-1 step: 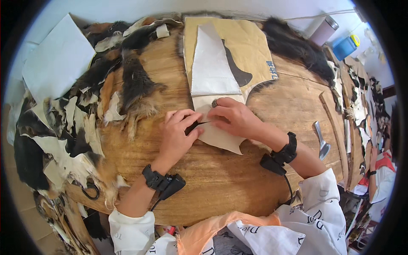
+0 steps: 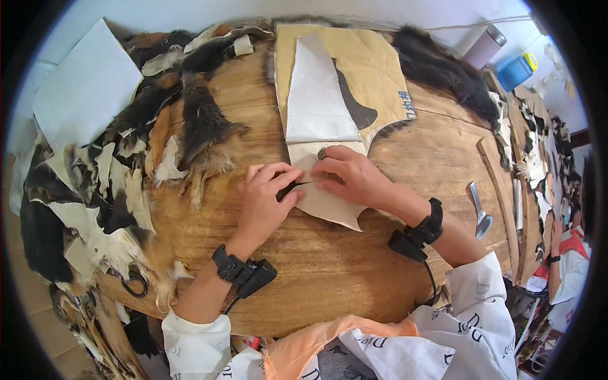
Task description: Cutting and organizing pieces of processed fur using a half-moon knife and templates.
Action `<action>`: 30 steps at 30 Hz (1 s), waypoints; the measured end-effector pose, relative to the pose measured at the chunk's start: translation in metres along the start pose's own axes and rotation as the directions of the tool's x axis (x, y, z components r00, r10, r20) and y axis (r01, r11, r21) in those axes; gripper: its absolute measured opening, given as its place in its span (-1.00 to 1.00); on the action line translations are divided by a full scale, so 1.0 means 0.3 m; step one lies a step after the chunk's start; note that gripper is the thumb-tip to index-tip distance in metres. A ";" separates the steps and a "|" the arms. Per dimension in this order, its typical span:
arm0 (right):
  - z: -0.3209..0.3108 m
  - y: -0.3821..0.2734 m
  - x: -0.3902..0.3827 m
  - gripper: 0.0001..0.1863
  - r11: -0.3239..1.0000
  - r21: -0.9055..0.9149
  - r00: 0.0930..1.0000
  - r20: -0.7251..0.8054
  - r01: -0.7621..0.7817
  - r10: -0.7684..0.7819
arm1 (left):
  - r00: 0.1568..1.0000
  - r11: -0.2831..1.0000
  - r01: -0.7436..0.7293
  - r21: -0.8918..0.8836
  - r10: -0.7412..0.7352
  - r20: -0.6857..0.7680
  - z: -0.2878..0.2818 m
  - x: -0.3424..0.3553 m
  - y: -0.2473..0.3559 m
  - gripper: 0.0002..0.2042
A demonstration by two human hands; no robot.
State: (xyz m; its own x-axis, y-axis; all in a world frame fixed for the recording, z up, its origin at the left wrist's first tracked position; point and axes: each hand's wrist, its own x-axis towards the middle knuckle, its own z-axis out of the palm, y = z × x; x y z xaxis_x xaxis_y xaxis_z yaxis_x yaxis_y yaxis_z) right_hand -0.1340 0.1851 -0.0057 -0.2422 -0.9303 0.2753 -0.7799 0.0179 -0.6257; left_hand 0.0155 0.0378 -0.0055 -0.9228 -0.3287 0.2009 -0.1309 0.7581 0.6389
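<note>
- The pale piece [image 2: 326,206] is laid on the wooden table [image 2: 329,272] in front of the person, below the white sheet [image 2: 316,95], with both hands set on it.
- The left hand [image 2: 269,193] is bent at the piece's left edge, thumb and fingers parted around something dark; whether anything is pinched cannot be told.
- The right hand [image 2: 348,174] is curled over the piece, fingertips turned down; whether anything is gripped there is hidden.
- A thin dark line is seen between the hands; whether it is a slit or a tool cannot be made out.
- If it is a sharp tool, a fingertip could be nicked, since the hands are placed so near each other.
- The pale piece could be creased or skewed by uneven pressure from the two hands.
- The white sheet and the tan paper [image 2: 383,69] beneath it could be dragged askew if nudged by the right hand's knuckles.
</note>
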 end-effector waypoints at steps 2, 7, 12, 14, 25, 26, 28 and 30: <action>0.008 0.004 -0.005 -0.77 1.000 -0.006 1.000 -0.011 0.015 -0.015 | 1.000 1.000 -0.008 -0.008 0.008 0.008 0.001 -0.001 -0.003 -0.71; 0.015 0.023 -0.005 -0.81 0.995 -0.009 0.994 -0.047 0.096 -0.096 | 1.000 0.999 -0.019 0.030 0.019 0.021 -0.002 -0.002 0.012 -0.75; 0.025 0.028 -0.004 -0.87 0.990 -0.039 0.989 -0.061 0.133 -0.135 | 1.000 0.994 0.005 0.113 -0.008 0.027 0.002 0.002 0.022 -0.77; 0.038 0.036 0.002 -0.87 0.989 -0.046 0.987 -0.074 0.141 -0.144 | 0.999 0.998 0.031 0.060 -0.032 0.013 0.008 0.003 0.007 -0.81; -0.020 -0.016 0.036 -0.89 0.916 0.300 0.951 -0.074 -0.267 0.301 | 1.000 0.998 -0.023 0.054 0.024 -0.011 0.007 0.026 0.005 -0.82; -0.010 0.012 0.039 -0.90 0.953 0.259 0.983 -0.047 -0.159 0.177 | 0.999 0.997 -0.041 0.072 0.042 -0.013 0.007 0.026 0.004 -0.83; -0.011 0.019 0.045 -0.90 0.975 0.217 0.999 -0.015 -0.047 0.051 | 0.999 0.998 -0.038 0.051 0.039 -0.016 0.009 0.025 -0.003 -0.83; -0.016 0.010 0.046 -0.93 0.984 0.134 0.993 0.026 -0.115 0.112 | 0.999 0.999 -0.033 0.032 0.033 -0.019 0.010 0.024 -0.007 -0.83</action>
State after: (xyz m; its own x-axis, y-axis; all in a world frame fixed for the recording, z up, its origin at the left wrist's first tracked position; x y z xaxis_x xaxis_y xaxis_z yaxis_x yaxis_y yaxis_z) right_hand -0.1424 0.1740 -0.0003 -0.3132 -0.9317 0.1840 -0.6627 0.0756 -0.7451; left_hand 0.0080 0.0356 -0.0076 -0.9197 -0.3138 0.2359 -0.1123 0.7862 0.6077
